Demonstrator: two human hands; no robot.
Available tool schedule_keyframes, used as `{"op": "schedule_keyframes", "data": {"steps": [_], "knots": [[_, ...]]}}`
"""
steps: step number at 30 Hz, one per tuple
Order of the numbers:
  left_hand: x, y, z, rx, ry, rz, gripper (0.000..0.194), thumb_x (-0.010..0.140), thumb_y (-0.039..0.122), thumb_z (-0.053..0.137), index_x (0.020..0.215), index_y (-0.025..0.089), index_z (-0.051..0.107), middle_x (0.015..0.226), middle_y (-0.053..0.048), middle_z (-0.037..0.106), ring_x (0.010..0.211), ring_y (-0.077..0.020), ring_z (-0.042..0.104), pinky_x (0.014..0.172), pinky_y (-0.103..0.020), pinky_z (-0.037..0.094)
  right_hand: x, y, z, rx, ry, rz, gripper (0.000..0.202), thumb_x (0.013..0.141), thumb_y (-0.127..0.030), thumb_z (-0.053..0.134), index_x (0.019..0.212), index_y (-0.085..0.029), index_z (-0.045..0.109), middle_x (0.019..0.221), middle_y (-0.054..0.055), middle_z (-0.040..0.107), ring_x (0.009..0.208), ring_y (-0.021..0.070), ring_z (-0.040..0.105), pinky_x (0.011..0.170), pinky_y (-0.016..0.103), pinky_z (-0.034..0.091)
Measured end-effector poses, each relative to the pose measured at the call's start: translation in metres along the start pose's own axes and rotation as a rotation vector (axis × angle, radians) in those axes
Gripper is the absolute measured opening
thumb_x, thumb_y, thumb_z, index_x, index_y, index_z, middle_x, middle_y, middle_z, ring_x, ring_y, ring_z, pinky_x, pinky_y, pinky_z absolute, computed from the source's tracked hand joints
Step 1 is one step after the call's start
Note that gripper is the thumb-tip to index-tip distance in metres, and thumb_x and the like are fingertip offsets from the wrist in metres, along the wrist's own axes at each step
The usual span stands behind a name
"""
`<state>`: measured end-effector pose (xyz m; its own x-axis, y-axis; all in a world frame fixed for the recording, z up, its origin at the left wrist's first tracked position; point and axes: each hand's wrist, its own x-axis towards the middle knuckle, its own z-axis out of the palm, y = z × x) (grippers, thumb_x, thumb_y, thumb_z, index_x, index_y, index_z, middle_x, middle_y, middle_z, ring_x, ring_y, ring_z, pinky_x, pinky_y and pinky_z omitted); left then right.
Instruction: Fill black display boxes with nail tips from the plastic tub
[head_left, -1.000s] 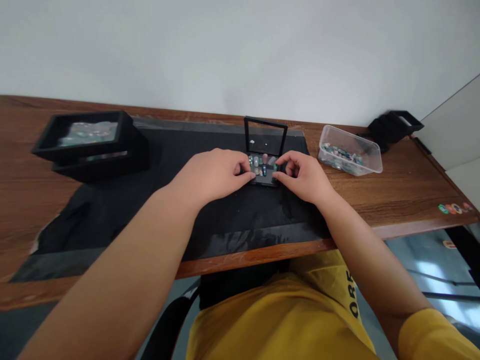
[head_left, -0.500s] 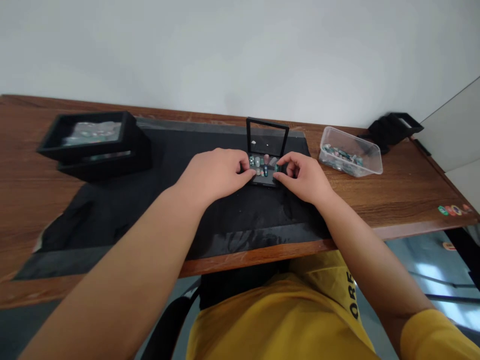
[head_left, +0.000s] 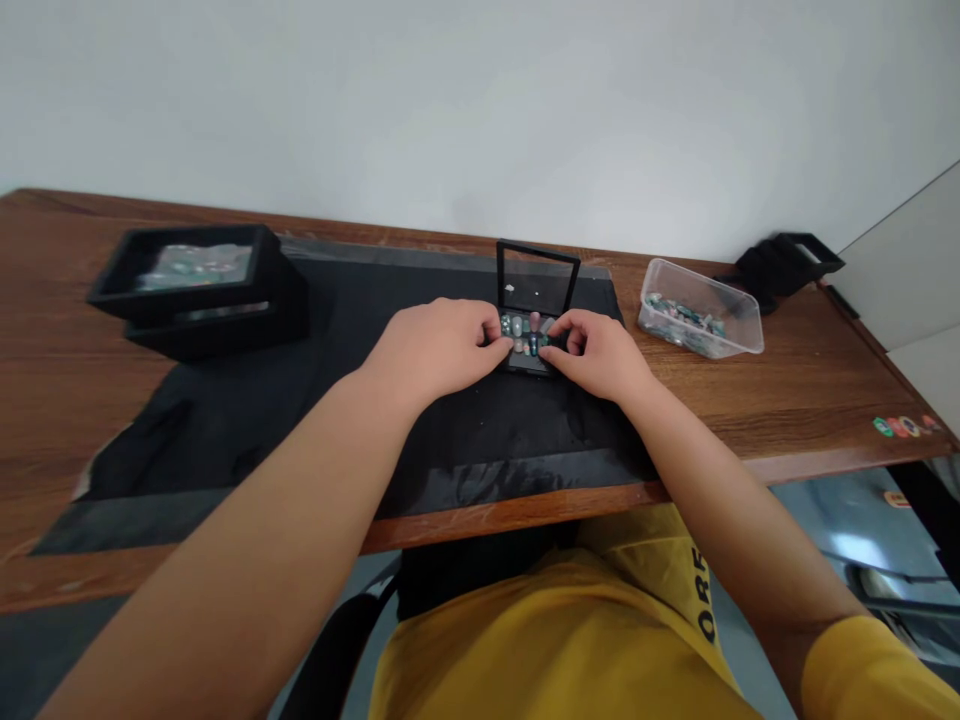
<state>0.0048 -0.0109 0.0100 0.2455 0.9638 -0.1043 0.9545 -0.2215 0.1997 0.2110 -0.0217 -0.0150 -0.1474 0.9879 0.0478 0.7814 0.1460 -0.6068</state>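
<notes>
A small black hinged case [head_left: 529, 363] lies on the black mat, its clear lid [head_left: 537, 284] tilted up at the back. Several glossy press-on nails [head_left: 534, 322] in green, pink and dark blue sit inside it in rows. My left hand [head_left: 441, 350] is closed at the case's left side, thumb and fingers against its edge. Over the right part of the case, my right hand [head_left: 600, 355] pinches a small greenish nail [head_left: 544, 340] beside the dark blue one. The fingertips partly hide that nail.
To the right stands a clear plastic tub [head_left: 739, 330] with many loose nails. Stacked black trays [head_left: 274, 290] on the left hold a plastic bag. More black trays [head_left: 780, 262] sit at the far right. The black mat [head_left: 480, 440] reaches the table's front edge.
My right hand has moved slightly left over the case, carrying the greenish nail closer to the dark blue one. My left hand keeps its place at the case's edge.
</notes>
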Motion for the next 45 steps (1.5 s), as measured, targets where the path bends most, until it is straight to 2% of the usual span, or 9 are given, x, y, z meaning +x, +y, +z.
{"op": "schedule_keyframes", "data": {"steps": [14,23,29,38,45], "knots": [[0.002,-0.001,0.004,-0.032,0.004,0.010,0.027,0.092,0.050,0.054,0.089,0.028,0.068,0.097,-0.004,0.081,0.092,-0.0317,0.074,0.070,-0.039,0.047,0.000,0.002,-0.002,0.033,-0.028,0.023,0.017,0.083,-0.029,0.079,0.096,-0.020,0.073,0.068,-0.004,0.061,0.066,0.0147,0.055,0.070,0.031,0.038],[0.004,-0.013,-0.002,-0.082,-0.036,0.007,0.032,0.089,0.057,0.052,0.087,0.030,0.070,0.093,-0.003,0.081,0.085,-0.0282,0.072,0.065,-0.037,0.044,-0.004,0.005,-0.002,0.027,0.001,-0.008,0.015,0.084,-0.028,0.076,0.096,-0.020,0.072,0.067,-0.004,0.061,0.065,0.0149,0.055,0.068,0.031,0.038],[0.007,-0.025,-0.001,-0.154,-0.101,0.081,0.024,0.081,0.051,0.057,0.087,0.032,0.069,0.084,-0.001,0.079,0.074,-0.0242,0.071,0.064,-0.037,0.045,-0.006,0.008,-0.003,0.039,0.002,-0.016,0.013,0.085,-0.029,0.075,0.094,-0.021,0.072,0.067,-0.003,0.061,0.066,0.0154,0.055,0.068,0.031,0.038],[0.007,-0.023,-0.002,-0.162,-0.092,0.077,0.025,0.077,0.054,0.061,0.085,0.031,0.068,0.079,-0.002,0.076,0.073,-0.0242,0.070,0.063,-0.038,0.046,-0.007,0.005,-0.001,0.048,-0.023,-0.029,0.015,0.086,-0.023,0.070,0.099,-0.020,0.075,0.068,-0.003,0.063,0.066,0.0152,0.056,0.068,0.031,0.039],[0.007,-0.026,0.001,-0.163,-0.076,0.102,0.029,0.079,0.058,0.061,0.088,0.031,0.069,0.081,-0.002,0.077,0.073,-0.0240,0.071,0.061,-0.037,0.046,-0.008,0.003,-0.001,0.012,-0.023,-0.040,0.015,0.088,-0.031,0.074,0.099,-0.022,0.076,0.069,-0.002,0.063,0.068,0.0159,0.056,0.068,0.031,0.036]]}}
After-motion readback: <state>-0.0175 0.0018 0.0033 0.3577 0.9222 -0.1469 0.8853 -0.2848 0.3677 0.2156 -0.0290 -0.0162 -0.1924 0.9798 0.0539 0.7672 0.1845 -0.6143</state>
